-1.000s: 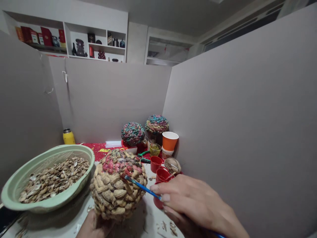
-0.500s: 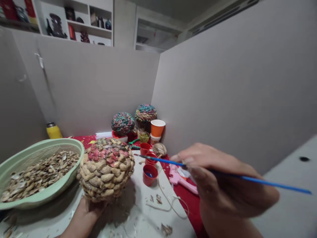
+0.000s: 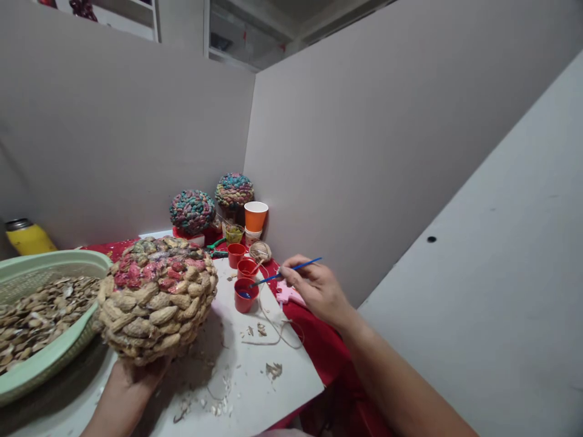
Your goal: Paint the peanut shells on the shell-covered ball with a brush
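My left hand [image 3: 136,382] is closed round the underside of a peanut-covered ball [image 3: 159,303], whose top is partly painted red, with dark and greenish patches. In my right hand [image 3: 314,288] is a thin blue paintbrush [image 3: 294,267], pinched between thumb and fingers. The brush tip is at the rim of the nearest red cup [image 3: 246,302], which holds dark blue paint. Two more red cups [image 3: 235,255] stand just behind it; a stick rests in the middle one.
A green basket [image 3: 93,315] of shells is at the left, before a yellow bottle [image 3: 31,238]. Behind are two painted balls [image 3: 192,211], an orange cup [image 3: 255,217], and a twine roll [image 3: 260,250]. A pink tool [image 3: 289,294], string and shell scraps lie nearer.
My right hand has moved away from the camera, bringing the brush from beside the ball to the blue paint cup. The view has turned right; my left hand still holds the ball.
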{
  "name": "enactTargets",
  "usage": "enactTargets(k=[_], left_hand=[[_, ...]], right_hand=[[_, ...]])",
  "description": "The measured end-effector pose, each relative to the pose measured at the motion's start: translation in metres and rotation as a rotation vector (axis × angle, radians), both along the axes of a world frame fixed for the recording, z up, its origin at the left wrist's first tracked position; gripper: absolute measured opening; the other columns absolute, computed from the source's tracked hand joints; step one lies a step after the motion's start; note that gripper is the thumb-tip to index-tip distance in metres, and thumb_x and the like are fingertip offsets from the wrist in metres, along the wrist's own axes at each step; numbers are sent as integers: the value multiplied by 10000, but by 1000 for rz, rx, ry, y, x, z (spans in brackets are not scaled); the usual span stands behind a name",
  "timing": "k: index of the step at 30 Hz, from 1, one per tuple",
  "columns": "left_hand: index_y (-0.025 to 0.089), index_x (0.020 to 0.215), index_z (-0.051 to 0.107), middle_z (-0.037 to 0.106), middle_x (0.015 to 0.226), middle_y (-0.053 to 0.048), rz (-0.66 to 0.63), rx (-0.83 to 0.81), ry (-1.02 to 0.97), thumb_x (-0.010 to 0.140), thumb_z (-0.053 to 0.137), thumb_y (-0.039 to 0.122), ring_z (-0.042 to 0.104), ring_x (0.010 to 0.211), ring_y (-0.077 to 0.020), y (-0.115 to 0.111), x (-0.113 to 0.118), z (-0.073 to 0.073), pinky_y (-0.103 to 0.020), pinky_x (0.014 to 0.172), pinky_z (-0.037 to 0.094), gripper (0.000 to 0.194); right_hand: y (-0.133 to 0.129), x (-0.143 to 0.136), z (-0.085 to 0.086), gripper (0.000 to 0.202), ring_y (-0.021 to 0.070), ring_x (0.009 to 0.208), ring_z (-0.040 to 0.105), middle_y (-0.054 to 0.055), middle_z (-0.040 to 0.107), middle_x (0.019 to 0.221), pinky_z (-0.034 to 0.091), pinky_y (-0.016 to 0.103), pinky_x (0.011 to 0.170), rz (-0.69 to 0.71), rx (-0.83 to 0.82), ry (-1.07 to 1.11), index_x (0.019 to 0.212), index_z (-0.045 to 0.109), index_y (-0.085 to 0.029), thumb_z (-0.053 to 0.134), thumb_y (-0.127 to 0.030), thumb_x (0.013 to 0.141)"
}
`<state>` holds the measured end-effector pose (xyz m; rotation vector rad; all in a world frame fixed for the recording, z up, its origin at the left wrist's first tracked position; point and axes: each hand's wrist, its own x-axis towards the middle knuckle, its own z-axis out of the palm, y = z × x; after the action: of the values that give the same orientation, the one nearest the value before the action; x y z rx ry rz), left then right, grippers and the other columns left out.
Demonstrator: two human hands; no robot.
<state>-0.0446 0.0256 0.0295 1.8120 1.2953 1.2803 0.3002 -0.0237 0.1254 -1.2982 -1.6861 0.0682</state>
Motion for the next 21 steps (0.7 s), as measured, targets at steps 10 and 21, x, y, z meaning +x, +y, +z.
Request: enactTargets(k=[10, 21], left_hand=[[243, 604, 791, 832, 733, -131, -16, -190, -64, 490, 750, 892, 803, 857, -373, 2, -4, -2, -479, 908, 630, 660], [202, 732, 818, 842, 786, -121, -134, -242, -104, 679, 792, 648, 788, 998, -379, -9, 6, 13, -433, 924, 629, 450]], right_hand=[[37, -1, -35, 172, 176, 728, 668, 53, 762, 854, 497, 280, 701, 46, -255, -149, 922, 705, -206, 562, -280, 984], [42, 4, -49, 239, 186, 713, 674, 55, 763, 831, 498, 286, 689, 128, -307, -159, 862, 696, -197, 536, -327, 984]])
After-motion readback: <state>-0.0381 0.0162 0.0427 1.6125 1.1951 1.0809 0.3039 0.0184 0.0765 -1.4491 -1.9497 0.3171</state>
